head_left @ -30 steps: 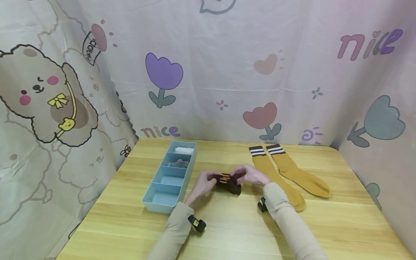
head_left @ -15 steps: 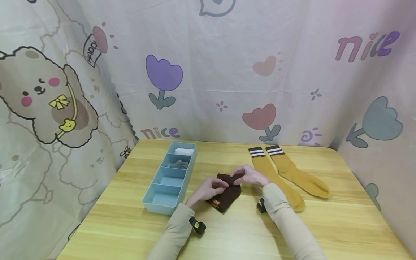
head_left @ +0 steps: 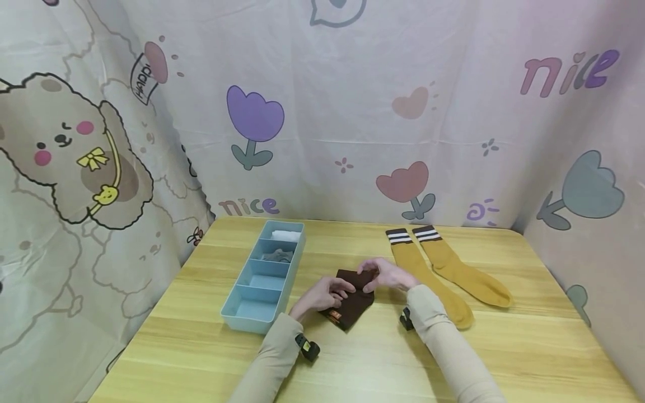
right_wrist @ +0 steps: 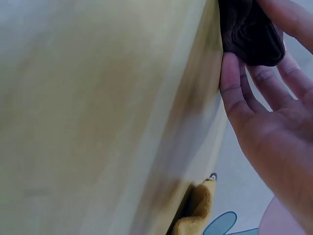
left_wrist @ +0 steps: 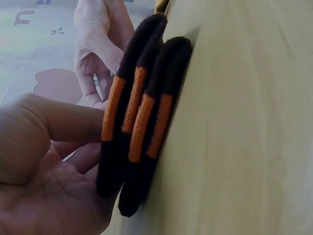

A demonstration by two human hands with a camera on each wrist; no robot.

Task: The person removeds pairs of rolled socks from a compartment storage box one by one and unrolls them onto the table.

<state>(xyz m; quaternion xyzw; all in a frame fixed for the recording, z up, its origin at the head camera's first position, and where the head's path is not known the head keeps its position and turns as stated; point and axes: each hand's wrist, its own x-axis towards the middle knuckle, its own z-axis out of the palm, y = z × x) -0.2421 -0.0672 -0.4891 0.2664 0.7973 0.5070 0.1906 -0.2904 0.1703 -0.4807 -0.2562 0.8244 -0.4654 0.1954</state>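
A dark brown pair of socks (head_left: pixel 355 308) lies folded on the table, its near edge marked with orange. Stacked layers of the socks (left_wrist: pixel 131 122) show orange bands in the left wrist view. My left hand (head_left: pixel 319 295) rests against the left side of the socks, fingers loosely bent. At the far right corner, my right hand (head_left: pixel 385 274) touches them with thumb and fingers spread around the edge. In the right wrist view, the fingertips (right_wrist: pixel 230 66) meet the table beside the dark bundle. The palm side of both hands is hidden in the head view.
A blue box (head_left: pixel 289 282) with several compartments stands left; a white rolled item (head_left: pixel 285 235) and a grey bundle (head_left: pixel 278 256) sit in its two far compartments. Two mustard socks with striped cuffs, a left sock (head_left: pixel 425 274) and a right sock (head_left: pixel 466 274), lie right.
The brown socks, earlier raised with their orange edge between both hands, now lie flat with that edge toward me. Over the last half second, the hands have barely shifted.
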